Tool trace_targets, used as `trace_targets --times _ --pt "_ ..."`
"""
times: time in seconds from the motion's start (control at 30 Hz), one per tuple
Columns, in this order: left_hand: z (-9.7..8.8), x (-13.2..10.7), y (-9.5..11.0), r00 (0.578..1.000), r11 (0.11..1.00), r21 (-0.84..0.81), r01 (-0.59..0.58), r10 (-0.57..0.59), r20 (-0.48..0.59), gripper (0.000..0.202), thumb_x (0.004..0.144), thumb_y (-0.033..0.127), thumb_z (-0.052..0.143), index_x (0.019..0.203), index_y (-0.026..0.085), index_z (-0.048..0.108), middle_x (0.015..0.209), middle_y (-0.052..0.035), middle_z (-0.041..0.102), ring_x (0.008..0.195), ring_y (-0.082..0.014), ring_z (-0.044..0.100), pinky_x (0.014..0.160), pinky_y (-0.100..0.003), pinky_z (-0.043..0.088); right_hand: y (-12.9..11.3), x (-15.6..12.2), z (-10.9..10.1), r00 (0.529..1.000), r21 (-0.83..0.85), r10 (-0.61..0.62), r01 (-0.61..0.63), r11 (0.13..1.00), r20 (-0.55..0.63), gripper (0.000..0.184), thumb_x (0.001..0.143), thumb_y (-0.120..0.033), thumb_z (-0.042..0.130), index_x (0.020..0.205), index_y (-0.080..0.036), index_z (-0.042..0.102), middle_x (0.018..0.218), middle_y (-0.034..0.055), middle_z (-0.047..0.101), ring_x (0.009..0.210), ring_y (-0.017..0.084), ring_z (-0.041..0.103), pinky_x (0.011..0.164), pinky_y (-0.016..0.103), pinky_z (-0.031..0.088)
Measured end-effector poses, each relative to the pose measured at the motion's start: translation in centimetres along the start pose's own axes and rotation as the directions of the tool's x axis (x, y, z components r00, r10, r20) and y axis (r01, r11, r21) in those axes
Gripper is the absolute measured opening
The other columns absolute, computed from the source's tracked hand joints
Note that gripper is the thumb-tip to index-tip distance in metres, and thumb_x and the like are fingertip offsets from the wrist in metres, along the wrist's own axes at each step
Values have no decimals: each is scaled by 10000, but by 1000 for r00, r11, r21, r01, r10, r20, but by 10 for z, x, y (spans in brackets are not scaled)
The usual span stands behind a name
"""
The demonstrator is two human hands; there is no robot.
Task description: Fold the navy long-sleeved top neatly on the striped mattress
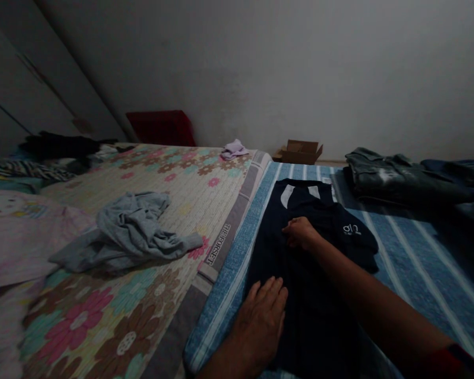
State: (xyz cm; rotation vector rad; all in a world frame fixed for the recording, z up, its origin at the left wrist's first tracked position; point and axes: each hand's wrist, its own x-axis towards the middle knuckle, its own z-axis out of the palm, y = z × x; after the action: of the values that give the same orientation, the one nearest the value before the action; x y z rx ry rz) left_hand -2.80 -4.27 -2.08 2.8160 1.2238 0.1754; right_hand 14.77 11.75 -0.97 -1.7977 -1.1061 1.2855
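A dark navy shirt (319, 295) lies on the blue striped bedding, its side folded in and a sleeve with white lettering turned over at the right. Two pale grey patches show near its far end. My left hand (263, 310) rests flat on the near left part of the shirt, fingers stretched out. Farther up the cloth is my right hand (302, 232), its fingers curled together in a pinch at the middle of the shirt. The cloth between those fingertips is barely visible in the dim light.
On the flowered bedding (181, 195) at left lie a crumpled grey garment (130, 231), a pink garment (31, 237) and a small lilac cloth (234, 149). Folded dark jeans (398, 176) are stacked at right. A cardboard box (301, 151) and a red object (161, 127) stand by the wall.
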Motion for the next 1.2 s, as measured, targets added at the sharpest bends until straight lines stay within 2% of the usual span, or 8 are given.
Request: trace_targets --times 0.2,0.5,0.63,0.73,0.87,0.93,1.03,1.2 --pt "-7 2 -2 999 999 -45 -19 21 37 461 848 109 433 1292 235 439 1384 -53 455 1279 -234 398 999 -464 396 10 6 -8 991 -106 -103 93 990 -89 164 677 -28 592 773 -150 538 418 -94 457 284 84 470 278 148 331" --pt "-21 5 -6 995 992 -120 -28 39 90 377 854 151 452 1220 231 496 1309 -50 535 1186 -239 502 959 -472 440 7 6 -8 999 -74 -44 42 996 -15 109 749 -108 604 791 -146 511 426 -70 483 323 125 524 294 187 391" --pt "-37 33 -19 999 983 -179 -33 26 -46 301 852 142 448 1133 181 548 1242 -76 579 1167 -198 517 989 -384 432 8 8 -8 999 -72 -37 36 997 -12 127 764 -113 592 837 -153 496 450 -75 489 333 120 531 295 178 386" --pt "-32 64 -26 979 991 -82 106 -118 -168 375 872 126 394 1235 118 488 1354 -143 469 1305 -243 356 1052 -449 346 10 11 -6 999 -115 -48 47 992 -7 130 765 -121 590 858 -151 503 463 -67 506 346 122 544 315 178 399" --pt "-5 88 -28 980 979 -39 200 -200 1 509 897 297 427 1354 83 363 1454 -159 316 1362 -271 216 1081 -476 282 8 7 -7 995 -246 -104 99 964 -8 107 789 -164 564 891 -137 545 524 -22 579 399 130 577 378 193 423" --pt "6 89 -28 977 978 -40 203 -199 82 594 899 399 413 1391 86 303 1482 -148 247 1373 -267 169 1091 -477 259 4 2 -14 985 -350 -170 153 924 -19 101 788 -202 565 867 -144 585 595 13 626 480 142 611 443 205 435" --pt "14 85 -30 977 981 -21 194 -191 96 653 901 459 384 1425 102 230 1502 -129 177 1381 -256 116 1105 -473 227 -4 -3 -39 951 -533 -300 216 818 -74 138 786 -294 560 808 -177 631 786 60 676 749 192 649 615 240 447" --pt "15 79 -32 991 990 54 132 -132 -20 632 888 406 446 1419 124 251 1491 -130 210 1373 -257 154 1087 -481 268 -7 17 -97 911 -755 -353 77 652 -212 233 823 -300 475 915 -161 638 1014 149 635 990 284 579 762 344 415"
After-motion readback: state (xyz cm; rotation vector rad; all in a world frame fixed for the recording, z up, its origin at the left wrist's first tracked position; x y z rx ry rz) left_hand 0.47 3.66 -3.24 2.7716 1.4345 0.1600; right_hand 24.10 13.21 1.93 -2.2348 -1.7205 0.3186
